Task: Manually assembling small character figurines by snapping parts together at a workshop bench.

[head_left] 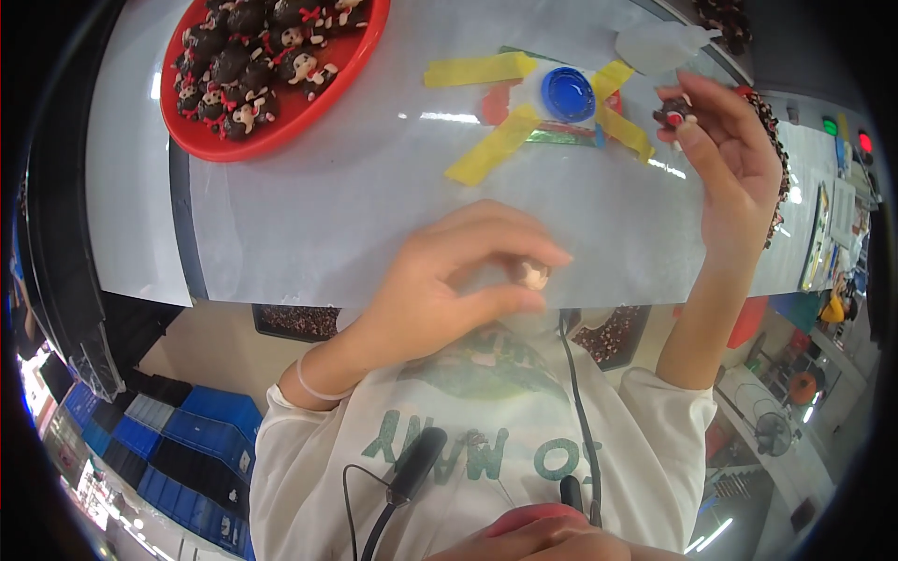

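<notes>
My left hand (449, 285) hovers over the near edge of a white sheet (355, 196), with thumb and fingers pinched on a small pale piece (534, 273). My right hand (734, 154) is raised at the right and holds a small dark figurine (673, 115) with red and white details between its fingertips. A blue round cap (568, 93) lies ahead between the hands, fixed to the sheet by crossed strips of yellow tape (496, 145).
A red plate (281, 131) at the far left carries several dark figurines like the held one. A clear plastic piece (655, 47) lies beyond the cap. Trays of dark small parts (299, 321) sit under the table edge. Blue crates (187, 439) stand on the floor at the left.
</notes>
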### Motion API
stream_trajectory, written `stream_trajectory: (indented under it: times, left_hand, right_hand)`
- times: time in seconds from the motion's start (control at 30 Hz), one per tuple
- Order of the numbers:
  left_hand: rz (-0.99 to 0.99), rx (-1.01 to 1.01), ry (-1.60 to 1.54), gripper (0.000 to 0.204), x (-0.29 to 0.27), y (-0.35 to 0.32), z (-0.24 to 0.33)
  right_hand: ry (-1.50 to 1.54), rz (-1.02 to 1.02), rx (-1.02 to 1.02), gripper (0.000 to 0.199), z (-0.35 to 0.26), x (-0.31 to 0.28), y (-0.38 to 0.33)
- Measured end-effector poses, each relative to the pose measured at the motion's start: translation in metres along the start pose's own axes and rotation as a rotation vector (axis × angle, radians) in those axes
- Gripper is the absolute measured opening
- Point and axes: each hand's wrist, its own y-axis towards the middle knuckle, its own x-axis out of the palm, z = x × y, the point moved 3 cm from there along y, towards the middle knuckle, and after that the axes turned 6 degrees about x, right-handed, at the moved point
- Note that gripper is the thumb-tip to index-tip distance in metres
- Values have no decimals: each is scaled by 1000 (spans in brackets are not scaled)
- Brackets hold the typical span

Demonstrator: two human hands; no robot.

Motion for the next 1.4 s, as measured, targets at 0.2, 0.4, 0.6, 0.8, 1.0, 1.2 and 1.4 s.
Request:
stream_trajectory:
  times: [0.2,0.4,0.6,0.8,1.0,1.2,1.4]
  left_hand:
    - [-29,29,98,30,0,2,2]
    - [-21,79,153,31,0,2,3]
    - [-18,84,76,30,0,0,-1]
    - [-3,122,130,29,-3,2,2]
    - [104,126,-11,36,-6,-6,0]
    - [101,132,24,37,-6,-3,1]
    - [154,102,33,42,-3,-7,-1]
  right_hand:
    - [-602,-111,-254,28,-10,42,21]
    - [-939,-112,-452,19,-13,64,24]
    - [-996,-192,-538,17,-14,66,25]
    - [-953,-127,-568,13,-9,68,22]
    - [-753,-65,-561,24,-10,56,-2]
    - [-185,-122,-267,32,-24,49,-51]
    - [-23,-138,-21,39,-9,62,-61]
